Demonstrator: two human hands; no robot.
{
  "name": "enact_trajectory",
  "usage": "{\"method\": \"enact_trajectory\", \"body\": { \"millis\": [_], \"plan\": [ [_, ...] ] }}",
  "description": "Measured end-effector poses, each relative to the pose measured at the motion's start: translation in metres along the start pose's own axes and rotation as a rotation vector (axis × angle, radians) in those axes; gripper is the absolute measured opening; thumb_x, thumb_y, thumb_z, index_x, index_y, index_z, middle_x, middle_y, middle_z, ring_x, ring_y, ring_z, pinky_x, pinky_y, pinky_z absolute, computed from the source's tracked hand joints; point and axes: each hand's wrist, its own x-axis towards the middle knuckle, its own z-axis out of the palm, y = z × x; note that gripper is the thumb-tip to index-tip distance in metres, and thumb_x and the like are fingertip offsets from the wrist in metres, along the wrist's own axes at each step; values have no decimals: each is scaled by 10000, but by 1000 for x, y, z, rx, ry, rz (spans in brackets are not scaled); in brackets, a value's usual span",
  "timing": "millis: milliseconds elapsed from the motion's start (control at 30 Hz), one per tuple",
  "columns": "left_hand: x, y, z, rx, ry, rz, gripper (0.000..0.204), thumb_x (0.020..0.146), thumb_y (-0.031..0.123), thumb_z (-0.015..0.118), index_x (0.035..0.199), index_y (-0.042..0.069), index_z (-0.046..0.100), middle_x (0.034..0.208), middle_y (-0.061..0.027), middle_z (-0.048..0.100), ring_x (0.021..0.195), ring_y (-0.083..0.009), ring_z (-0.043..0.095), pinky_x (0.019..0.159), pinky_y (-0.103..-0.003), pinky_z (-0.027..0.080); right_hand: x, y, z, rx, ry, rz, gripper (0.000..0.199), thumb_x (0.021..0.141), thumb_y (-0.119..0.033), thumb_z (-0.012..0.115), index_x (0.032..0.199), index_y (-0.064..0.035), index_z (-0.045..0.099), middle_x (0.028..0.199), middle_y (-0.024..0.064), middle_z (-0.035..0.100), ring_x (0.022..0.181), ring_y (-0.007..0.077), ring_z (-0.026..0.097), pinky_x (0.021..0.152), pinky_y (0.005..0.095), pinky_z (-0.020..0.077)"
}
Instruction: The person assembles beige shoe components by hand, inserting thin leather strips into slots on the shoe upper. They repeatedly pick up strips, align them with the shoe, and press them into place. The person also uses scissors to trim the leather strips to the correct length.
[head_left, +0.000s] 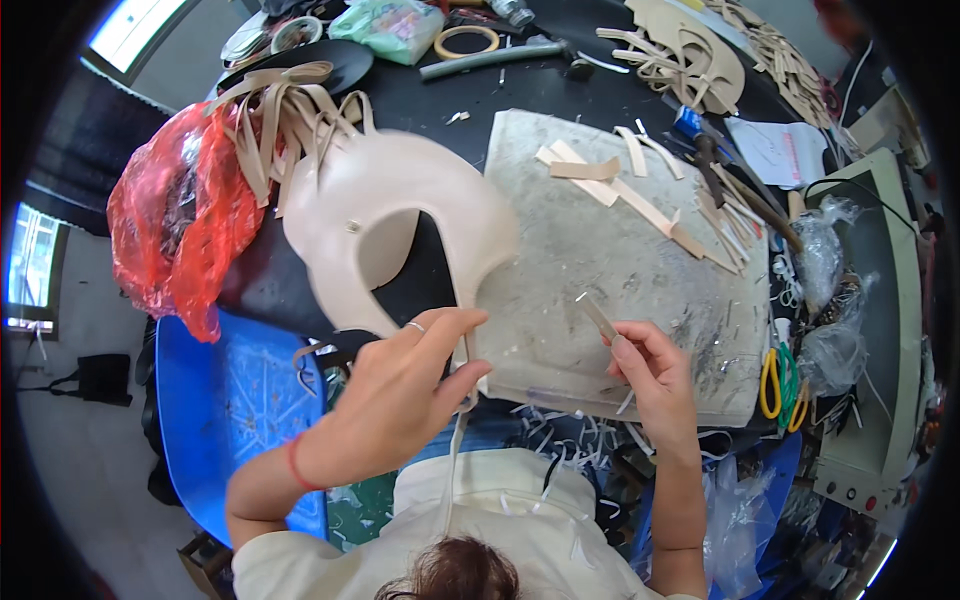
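A curved beige leather-like piece (410, 165) with a large opening and a small metal stud lies left of centre, its left part on the dark table. My left hand (405, 385) pinches its narrow near end between thumb and fingers. Close to the right, my right hand (655, 375) grips a short flat blade-like tool (597, 315) with a bright tip; I cannot make out its exact kind. Under both hands is a worn grey board (560, 330). Several beige straps (285, 115) are bunched at the far end of the curved piece.
Cut strips (640, 210) lie on the board. A hammer (710, 160) and scissors (770, 385) sit at its right side. A red plastic bag (180, 220) and a blue tub (235, 400) are at left. Tape (466, 36) and more cut pieces (690, 50) lie at the back.
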Motion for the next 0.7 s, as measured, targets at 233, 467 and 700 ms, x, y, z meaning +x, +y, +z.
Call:
{"method": "enact_trajectory", "body": {
  "millis": [233, 467, 700],
  "plan": [
    [-16, -23, 52, -863, 189, -501, 356, 851, -16, 611, 1170, -83, 469, 1031, -171, 620, 801, -167, 667, 649, -255, 544, 0, -13, 32, -117, -187, -43, 131, 872, -29, 587, 978, 20, 648, 842, 37, 585, 748, 81, 563, 648, 210, 454],
    [-35, -24, 64, -1087, 232, -394, 427, 833, -40, 625, 1223, -80, 457, 1061, -133, 593, 980, -165, 610, 817, -267, 535, 20, -19, 60, -90, -399, 8, 120, 842, -43, 632, 931, 35, 650, 831, 66, 619, 765, 102, 621, 679, 231, 504],
    [-38, -25, 56, -1039, 233, -430, 400, 843, -35, 609, 1213, -51, 458, 1079, -136, 619, 990, -197, 626, 852, -286, 519, 26, -20, 69, -208, -458, -40, 112, 831, -65, 648, 890, 29, 657, 801, 58, 606, 670, 80, 586, 584, 218, 463]
  ]
}}
